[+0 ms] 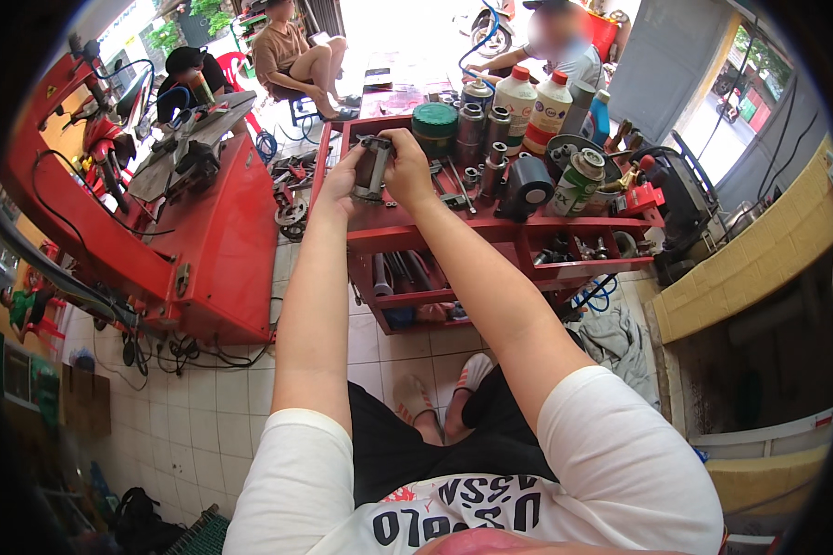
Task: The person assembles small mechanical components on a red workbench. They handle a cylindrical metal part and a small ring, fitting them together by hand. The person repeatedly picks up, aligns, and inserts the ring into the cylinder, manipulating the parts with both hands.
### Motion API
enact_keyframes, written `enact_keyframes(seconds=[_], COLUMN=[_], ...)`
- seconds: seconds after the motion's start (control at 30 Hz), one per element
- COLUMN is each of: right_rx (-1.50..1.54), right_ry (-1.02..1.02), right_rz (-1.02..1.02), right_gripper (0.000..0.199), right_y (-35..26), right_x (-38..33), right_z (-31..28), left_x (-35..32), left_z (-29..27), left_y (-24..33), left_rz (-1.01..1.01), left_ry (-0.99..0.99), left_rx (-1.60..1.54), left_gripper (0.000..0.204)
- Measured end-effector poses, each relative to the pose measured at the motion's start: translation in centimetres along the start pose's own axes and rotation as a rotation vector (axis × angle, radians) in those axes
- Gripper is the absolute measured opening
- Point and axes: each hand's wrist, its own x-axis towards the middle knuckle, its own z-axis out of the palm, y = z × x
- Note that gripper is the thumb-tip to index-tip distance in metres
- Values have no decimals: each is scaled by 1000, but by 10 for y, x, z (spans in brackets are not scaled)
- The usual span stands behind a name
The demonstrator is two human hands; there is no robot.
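Over the left end of a red tool cart (426, 237), my two hands hold a spool-shaped metal part (372, 168) with a wide rim at each end. Its exact kind is hard to make out. My left hand (341, 182) grips it from the left, and my right hand (409, 169) has its fingers closed around the right side and top. Both arms reach out straight. Just right of my right hand lie slim metal tools (460, 185), with a green tub (435, 128) behind it.
Metal cylinders (469, 134), red-capped bottles (548, 109), a spray can (579, 181) and a dark cup-shaped part (528, 187) crowd the cart. A red machine (217, 245) stands left, cables at its base. A yellow ledge (750, 250) runs along the right. Several people sit beyond.
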Motion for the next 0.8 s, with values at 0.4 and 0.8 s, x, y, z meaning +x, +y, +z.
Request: enact_keyframes(seconds=[0.4,0.8], right_rx=[-21,-27], right_ry=[12,19], right_rz=[-17,-5], right_gripper=[28,30], right_y=[4,4], right_x=[-1,-2], right_z=[-2,-1], left_x=[-2,4], left_z=[3,-3], left_y=[1,-2], left_rz=[9,19], left_ry=[-24,-29], left_rx=[44,22], left_gripper=[29,27])
